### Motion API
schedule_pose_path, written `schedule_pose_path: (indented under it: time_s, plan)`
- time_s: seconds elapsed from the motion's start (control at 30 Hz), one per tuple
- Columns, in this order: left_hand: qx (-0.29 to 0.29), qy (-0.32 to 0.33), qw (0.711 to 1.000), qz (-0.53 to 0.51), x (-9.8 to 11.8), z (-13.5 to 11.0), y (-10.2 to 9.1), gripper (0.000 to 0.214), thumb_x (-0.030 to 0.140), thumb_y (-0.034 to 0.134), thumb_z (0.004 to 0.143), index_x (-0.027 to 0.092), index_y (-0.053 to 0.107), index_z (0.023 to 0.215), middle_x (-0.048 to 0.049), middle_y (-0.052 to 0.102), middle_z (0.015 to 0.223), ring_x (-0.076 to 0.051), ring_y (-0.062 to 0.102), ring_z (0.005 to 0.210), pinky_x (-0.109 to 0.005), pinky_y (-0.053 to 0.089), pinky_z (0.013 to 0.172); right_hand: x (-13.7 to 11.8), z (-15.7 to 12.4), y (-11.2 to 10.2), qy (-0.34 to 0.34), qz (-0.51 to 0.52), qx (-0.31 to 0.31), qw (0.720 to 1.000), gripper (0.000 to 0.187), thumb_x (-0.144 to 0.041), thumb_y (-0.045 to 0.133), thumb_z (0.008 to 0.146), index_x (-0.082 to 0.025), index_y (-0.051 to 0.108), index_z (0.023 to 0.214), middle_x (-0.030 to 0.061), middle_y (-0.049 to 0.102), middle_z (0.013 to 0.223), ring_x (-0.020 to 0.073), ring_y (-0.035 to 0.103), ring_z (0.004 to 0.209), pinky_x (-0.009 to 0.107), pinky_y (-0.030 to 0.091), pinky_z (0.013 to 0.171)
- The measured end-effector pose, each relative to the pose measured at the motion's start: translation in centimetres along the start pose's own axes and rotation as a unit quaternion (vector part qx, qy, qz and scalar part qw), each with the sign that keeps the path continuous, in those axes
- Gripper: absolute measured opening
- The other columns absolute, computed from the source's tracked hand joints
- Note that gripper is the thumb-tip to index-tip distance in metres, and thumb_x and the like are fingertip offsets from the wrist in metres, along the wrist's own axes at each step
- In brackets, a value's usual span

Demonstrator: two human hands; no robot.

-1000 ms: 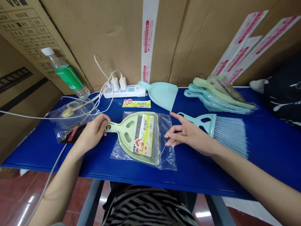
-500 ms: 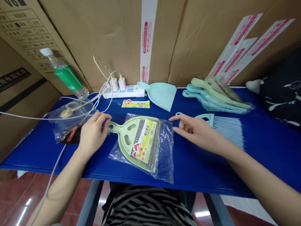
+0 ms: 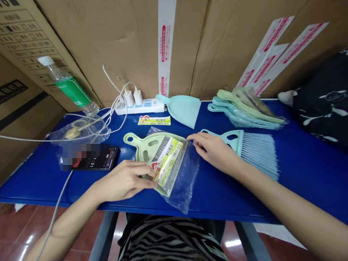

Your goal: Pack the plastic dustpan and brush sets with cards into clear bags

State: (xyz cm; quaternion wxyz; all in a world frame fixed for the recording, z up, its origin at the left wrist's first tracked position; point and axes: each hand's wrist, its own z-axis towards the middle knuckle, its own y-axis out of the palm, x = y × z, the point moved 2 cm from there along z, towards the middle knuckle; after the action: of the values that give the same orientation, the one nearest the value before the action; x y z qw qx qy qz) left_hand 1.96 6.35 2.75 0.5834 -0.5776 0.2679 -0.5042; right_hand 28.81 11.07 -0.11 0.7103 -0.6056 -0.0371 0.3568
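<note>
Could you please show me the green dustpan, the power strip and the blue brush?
green dustpan [image 3: 139, 140], head view, on its handle
power strip [image 3: 153, 107], head view, on its white top
blue brush [image 3: 258, 154], head view, on its bristles

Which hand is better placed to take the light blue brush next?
Probably the right hand: it sits right beside the light blue brush, next to its handle. The left hand is farther away, with its fingers on the bagged green dustpan.
</note>
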Motion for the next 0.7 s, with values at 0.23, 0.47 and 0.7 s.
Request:
schedule_pose_path:
  time_s: [0.23, 0.47, 0.7]
  plan:
    - [0.039, -0.11, 0.991, 0.068, -1.9, -1.1, -0.4, 0.036, 0.016, 0.038, 0.097, 0.025, 0.072, 0.095, -0.003, 0.072, 0.095, -0.013, 0.069, 0.082, -0.021, 0.05, 0.068, -0.8, -1.9, -1.6, 0.025, 0.03, -0.099, 0.994, 0.028, -0.007, 0.041, 0.082, -0.02, 0.053, 0.103, -0.0011, 0.055, 0.067, 0.0155, 0.052, 0.053, 0.027, 0.04, 0.055]
    - [0.095, -0.129, 0.98, 0.122, -2.7, -1.1, -0.2, 0.026, 0.014, 0.043, 0.095, 0.021, 0.067, 0.087, -0.0022, 0.068, 0.095, -0.011, 0.068, 0.075, -0.021, 0.052, 0.063, -1.2, -3.1, -2.1, -0.024, 0.046, -0.17, 0.984, 0.033, -0.006, 0.04, 0.083, -0.02, 0.054, 0.109, 0.0004, 0.059, 0.076, 0.0147, 0.058, 0.064, 0.025, 0.044, 0.059]
    - [0.067, -0.157, 0.978, 0.12, -2.8, -1.3, 0.0, 0.016, 0.011, 0.046, 0.089, 0.02, 0.059, 0.093, -0.0059, 0.063, 0.106, -0.015, 0.068, 0.089, -0.026, 0.057, 0.071, -1.8, -2.7, -2.4, -0.153, -0.066, -0.083, 0.983, 0.027, -0.008, 0.043, 0.087, -0.019, 0.063, 0.101, 0.0085, 0.06, 0.093, 0.019, 0.06, 0.078, 0.029, 0.048, 0.062]
